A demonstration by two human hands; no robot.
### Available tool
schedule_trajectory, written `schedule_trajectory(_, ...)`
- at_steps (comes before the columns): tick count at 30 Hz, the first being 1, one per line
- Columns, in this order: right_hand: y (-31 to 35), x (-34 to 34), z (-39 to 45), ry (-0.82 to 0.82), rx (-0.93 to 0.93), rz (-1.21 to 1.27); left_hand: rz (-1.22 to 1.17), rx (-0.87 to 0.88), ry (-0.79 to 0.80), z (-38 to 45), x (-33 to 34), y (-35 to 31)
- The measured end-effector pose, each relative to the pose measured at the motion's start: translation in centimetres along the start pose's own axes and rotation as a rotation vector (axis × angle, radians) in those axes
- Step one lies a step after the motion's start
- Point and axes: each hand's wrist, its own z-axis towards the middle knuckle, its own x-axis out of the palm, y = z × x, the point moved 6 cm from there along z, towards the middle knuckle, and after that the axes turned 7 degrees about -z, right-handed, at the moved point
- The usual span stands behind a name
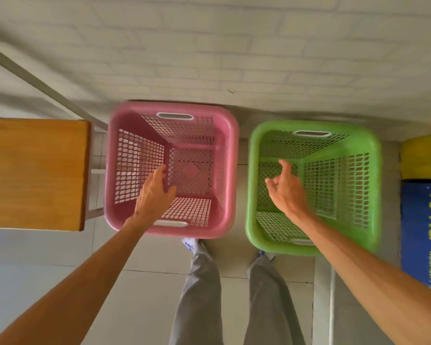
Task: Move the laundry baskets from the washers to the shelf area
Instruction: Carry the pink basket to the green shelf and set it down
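Two empty mesh laundry baskets stand side by side on the floor against a white brick wall. The pink basket (228,170) is on the left, the green basket (376,195) on the right. My left hand (154,192) hovers above the pink basket's opening with fingers apart, holding nothing. My right hand (286,188) hangs over the green basket, fingers loosely curled and apart, also holding nothing. Neither hand touches a rim or a handle slot.
A wooden shelf top (33,173) on a metal frame stands just left of the pink basket. A blue and yellow washer panel (423,220) marked 10 KG is at the right edge. My legs and shoes stand on the tiled floor (139,290) behind the baskets.
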Motion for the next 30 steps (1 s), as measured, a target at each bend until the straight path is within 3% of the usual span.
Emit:
schedule_trajectory(4, 6.2, 5.4, 0.4, 0.06, -0.069, 0.016, 0.036, -0.11, -0.106, 0.7, -6.2, 6.2)
schedule_trajectory(9, 9.1, 10.9, 2.6, 0.125, -0.032, -0.004, 0.05, -0.182, -0.247, 2.9, -10.1, 11.8)
schedule_trajectory(16, 9.8, 11.6, 3.0, 0.016, 0.028, -0.072, -0.166, -0.197, -0.186, 5.2, -9.7, 16.9)
schedule_trajectory(23, 11.5, 4.8, -1.7, 0.061, -0.029, -0.101, -0.186, -0.187, -0.289, -4.8, -13.6, 12.7)
schedule_trajectory(30, 17.1, -9.0, -14.4, 0.076, -0.221, -0.014, -0.299, -0.338, -0.524, -24.7, -20.9, 3.3)
